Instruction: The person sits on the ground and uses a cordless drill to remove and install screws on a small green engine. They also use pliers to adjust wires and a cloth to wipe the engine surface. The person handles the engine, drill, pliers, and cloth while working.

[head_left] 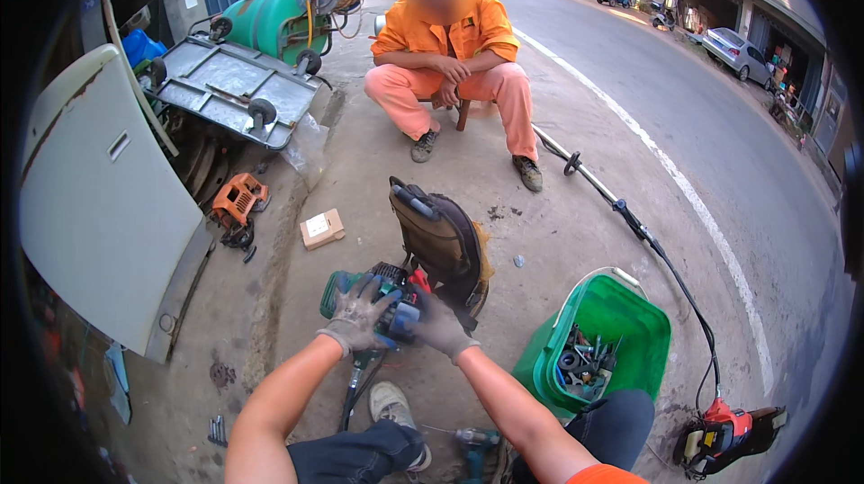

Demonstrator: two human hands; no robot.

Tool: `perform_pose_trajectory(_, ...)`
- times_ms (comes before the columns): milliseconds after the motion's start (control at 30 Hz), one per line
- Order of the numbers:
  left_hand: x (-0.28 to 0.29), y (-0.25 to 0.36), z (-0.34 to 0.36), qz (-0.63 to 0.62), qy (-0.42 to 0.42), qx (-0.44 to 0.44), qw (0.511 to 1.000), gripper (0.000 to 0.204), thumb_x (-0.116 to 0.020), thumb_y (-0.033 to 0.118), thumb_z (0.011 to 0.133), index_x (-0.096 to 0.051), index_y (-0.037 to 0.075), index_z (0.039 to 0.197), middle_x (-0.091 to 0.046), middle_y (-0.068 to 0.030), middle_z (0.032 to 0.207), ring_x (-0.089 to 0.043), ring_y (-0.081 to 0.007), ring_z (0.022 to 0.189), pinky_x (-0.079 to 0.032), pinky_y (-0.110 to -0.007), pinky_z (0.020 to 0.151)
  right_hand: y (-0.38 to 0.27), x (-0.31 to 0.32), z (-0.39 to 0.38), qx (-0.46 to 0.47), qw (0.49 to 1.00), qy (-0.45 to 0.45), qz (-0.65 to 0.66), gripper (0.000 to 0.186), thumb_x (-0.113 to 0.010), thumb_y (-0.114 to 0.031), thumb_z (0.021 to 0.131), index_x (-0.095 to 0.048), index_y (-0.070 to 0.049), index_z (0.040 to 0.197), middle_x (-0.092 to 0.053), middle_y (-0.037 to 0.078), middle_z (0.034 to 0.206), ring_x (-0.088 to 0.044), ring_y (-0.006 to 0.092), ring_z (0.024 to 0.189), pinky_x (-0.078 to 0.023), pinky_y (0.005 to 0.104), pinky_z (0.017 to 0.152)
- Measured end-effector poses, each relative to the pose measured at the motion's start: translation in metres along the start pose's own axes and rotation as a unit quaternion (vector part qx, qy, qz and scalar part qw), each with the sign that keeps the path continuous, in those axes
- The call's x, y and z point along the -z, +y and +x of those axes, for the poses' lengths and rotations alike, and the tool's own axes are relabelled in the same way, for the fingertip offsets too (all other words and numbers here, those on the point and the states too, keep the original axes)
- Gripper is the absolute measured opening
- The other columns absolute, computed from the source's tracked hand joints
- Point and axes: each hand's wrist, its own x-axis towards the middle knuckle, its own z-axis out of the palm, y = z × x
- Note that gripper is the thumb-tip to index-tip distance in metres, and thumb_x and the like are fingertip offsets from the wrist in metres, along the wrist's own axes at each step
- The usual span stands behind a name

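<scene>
A green and black small engine [328, 300] with a red part stands on the ground in front of me, against a dark padded backpack frame [434, 230]. My left hand [360, 315], in a grey glove with blue fingertips, grips its top with the fingers spread. Around the engine's right side my right hand [439, 326], gloved too, is closed; its fingertips are partly hidden. A dark hose or shaft [353, 394] runs from the engine toward my shoe.
A green bucket [650, 322] of tools and parts stands at my right. Beyond the backpack a person in orange [441, 43] sits. A pole tool [621, 207] with a red engine [725, 423] lies rightward. Left are a cardboard box [322, 228], orange housing [239, 200] and white panel [99, 205].
</scene>
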Motion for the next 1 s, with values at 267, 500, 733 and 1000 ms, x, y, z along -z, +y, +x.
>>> perform_pose_trajectory(267, -0.002, -0.001, 0.0, 0.008, 0.009, -0.007, 1.0, 0.111, -0.091, 0.062, 0.056, -0.049, 0.032, 0.154, -0.039, -0.0194, 0.16, -0.027, -0.0399, 0.154, -0.009, -0.072, 0.121, 0.018, -0.002, 0.007, -0.06, 0.995, -0.067, -0.041, 0.078, -0.078, -0.038, 0.089, -0.048, -0.006, 0.154, -0.055, 0.021, 0.151, -0.056, 0.0341, 0.135, -0.044, 0.0416, 0.114)
perform_pose_trajectory(500, -0.01, -0.001, -0.004, 0.007, 0.039, -0.015, 0.999, 0.116, -0.092, 0.062, 0.05, -0.049, 0.032, 0.153, -0.042, -0.0188, 0.156, -0.032, -0.0426, 0.15, -0.008, -0.072, 0.122, 0.021, -0.002, 0.015, -0.132, 0.966, -0.095, 0.202, 0.07, -0.075, -0.02, 0.095, -0.045, -0.001, 0.156, -0.059, 0.013, 0.145, -0.059, 0.02, 0.127, -0.048, 0.0334, 0.107)
perform_pose_trajectory(733, -0.009, -0.005, -0.007, -0.002, 0.004, -0.007, 1.0, 0.114, -0.092, 0.061, 0.053, -0.048, 0.033, 0.154, -0.04, -0.0208, 0.159, -0.028, -0.0425, 0.154, -0.003, -0.072, 0.123, 0.016, -0.017, 0.003, -0.106, 0.942, -0.059, 0.314, 0.072, -0.078, -0.013, 0.088, -0.049, -0.002, 0.153, -0.067, 0.008, 0.132, -0.063, 0.0148, 0.114, -0.05, 0.0313, 0.102)
perform_pose_trajectory(1000, -0.02, -0.013, -0.003, -0.004, 0.092, -0.036, 0.995, 0.132, -0.089, 0.066, 0.052, -0.035, 0.011, 0.16, -0.04, -0.0197, 0.158, -0.032, -0.0426, 0.151, -0.013, -0.067, 0.124, 0.011, -0.001, 0.002, -0.018, 0.998, -0.024, -0.054, 0.067, -0.075, -0.035, 0.088, -0.058, -0.01, 0.147, -0.056, 0.02, 0.149, -0.056, 0.0369, 0.135, -0.044, 0.042, 0.114)
